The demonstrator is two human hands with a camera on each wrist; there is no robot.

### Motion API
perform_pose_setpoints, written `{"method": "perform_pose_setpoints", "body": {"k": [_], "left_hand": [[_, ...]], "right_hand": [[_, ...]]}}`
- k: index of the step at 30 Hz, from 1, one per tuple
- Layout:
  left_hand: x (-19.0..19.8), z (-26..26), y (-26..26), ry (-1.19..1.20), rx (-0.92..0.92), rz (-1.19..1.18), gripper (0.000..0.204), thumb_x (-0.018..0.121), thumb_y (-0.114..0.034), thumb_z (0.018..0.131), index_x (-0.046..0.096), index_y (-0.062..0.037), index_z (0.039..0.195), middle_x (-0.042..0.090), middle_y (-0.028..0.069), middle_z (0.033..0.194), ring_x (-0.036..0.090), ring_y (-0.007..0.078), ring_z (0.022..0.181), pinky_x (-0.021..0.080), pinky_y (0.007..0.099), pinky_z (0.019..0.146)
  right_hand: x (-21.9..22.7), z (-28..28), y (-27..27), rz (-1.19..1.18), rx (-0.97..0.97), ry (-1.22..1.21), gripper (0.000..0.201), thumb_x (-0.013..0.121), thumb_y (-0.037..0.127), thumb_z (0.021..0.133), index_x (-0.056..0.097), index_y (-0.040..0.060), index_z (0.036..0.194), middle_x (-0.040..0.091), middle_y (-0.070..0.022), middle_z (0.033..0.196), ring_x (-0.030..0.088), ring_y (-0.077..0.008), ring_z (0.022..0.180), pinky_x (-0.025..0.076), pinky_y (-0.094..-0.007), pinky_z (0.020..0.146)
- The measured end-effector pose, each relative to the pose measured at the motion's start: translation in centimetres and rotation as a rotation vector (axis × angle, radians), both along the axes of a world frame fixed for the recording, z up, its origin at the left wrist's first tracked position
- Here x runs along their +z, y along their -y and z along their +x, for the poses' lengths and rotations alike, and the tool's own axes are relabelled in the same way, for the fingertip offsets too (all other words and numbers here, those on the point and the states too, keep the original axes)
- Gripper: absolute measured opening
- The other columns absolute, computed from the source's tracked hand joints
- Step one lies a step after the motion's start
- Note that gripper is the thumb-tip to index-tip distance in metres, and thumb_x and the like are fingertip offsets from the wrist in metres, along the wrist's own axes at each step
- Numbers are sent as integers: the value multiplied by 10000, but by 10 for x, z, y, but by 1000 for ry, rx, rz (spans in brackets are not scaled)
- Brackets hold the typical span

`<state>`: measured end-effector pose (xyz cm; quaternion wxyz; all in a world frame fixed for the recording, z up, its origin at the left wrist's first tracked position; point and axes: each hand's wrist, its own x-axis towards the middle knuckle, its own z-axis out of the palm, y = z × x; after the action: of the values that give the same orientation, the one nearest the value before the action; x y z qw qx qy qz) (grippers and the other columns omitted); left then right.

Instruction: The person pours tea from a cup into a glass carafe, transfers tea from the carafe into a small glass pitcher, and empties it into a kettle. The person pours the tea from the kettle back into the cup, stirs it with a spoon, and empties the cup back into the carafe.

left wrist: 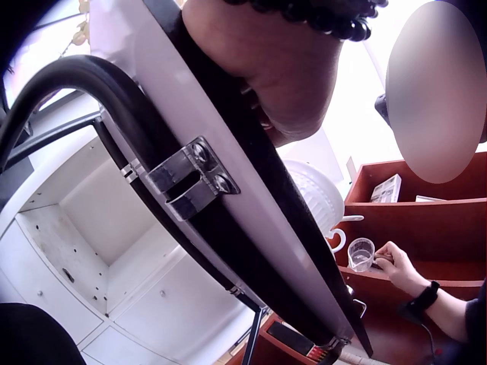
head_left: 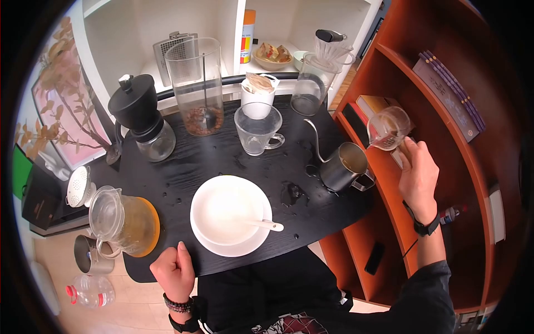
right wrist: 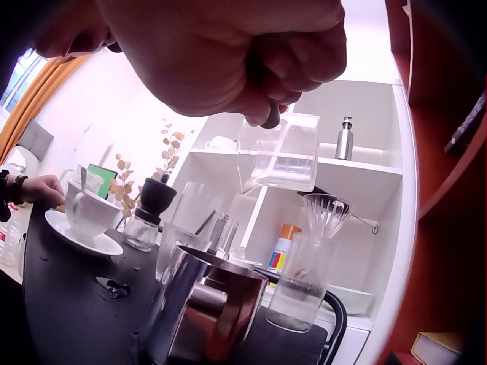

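A: Entry, right side. Where is the small glass pitcher (head_left: 387, 129)?

B: In my right hand (head_left: 418, 177). Fingers curled round its handle, holding it in the air beside the red-brown shelf (head_left: 445, 139), to the right of the black table (head_left: 189, 167) and above the steel gooseneck kettle (head_left: 347, 166). A little liquid sits in the bottom.

A: Left hand?

B: My left hand (head_left: 173, 271) rests on the near edge of the table, fingers curled in, nothing in them. The two hands are well apart.

A: What lies nearest the left hand?

B: The white bowl (head_left: 227, 209) on its saucer (head_left: 245, 245), with a white spoon (head_left: 267, 224) lying in it; left of that, a glass teapot (head_left: 119, 220) on an orange coaster.

A: Further back?

B: A glass mug (head_left: 257, 129), a French press (head_left: 197, 83), a black hand grinder (head_left: 139, 114). Wet patches on the tabletop near the kettle.
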<state>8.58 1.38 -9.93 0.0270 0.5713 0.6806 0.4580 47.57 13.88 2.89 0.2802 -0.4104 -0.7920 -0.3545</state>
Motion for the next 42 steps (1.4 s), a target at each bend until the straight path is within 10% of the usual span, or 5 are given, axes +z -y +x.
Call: {"method": "perform_pose_setpoints", "body": {"k": [10,15,22,42], "left_hand": [[-1,0,0,-14,7,12,394,596,-34,814,343,-14,513,307,91,435,266,202,371,201,328,387],[-1,-1,0,-17,3,21,390,599,-32,807,349,-14,509,315,96,433,272,207,366,204,330,384],[0,-1,0,-12,1,33,385,602,-35,801,360,-15,502,318,91,425,274,208,358,212,330,377],[0,-3,1,-14,-4,50,390,617,-71,792,377,-28,487,340,99,421,314,240,344,239,335,366]], "right_hand": [[4,-2,9,-258,56,-279,240,577,-93,770,499,-44,991,563,-191,825,595,-345,734,478,-337,636],[10,-16,19,-513,111,-642,136,505,60,901,492,-18,1012,592,-85,861,531,-117,794,428,-236,728],[1,-55,35,-1036,256,-1034,134,518,104,906,512,10,1001,547,-6,882,473,-58,803,391,-202,726],[-78,-106,15,-1424,312,-1198,116,490,131,937,491,19,965,484,28,774,412,-39,702,366,-197,618]]}}
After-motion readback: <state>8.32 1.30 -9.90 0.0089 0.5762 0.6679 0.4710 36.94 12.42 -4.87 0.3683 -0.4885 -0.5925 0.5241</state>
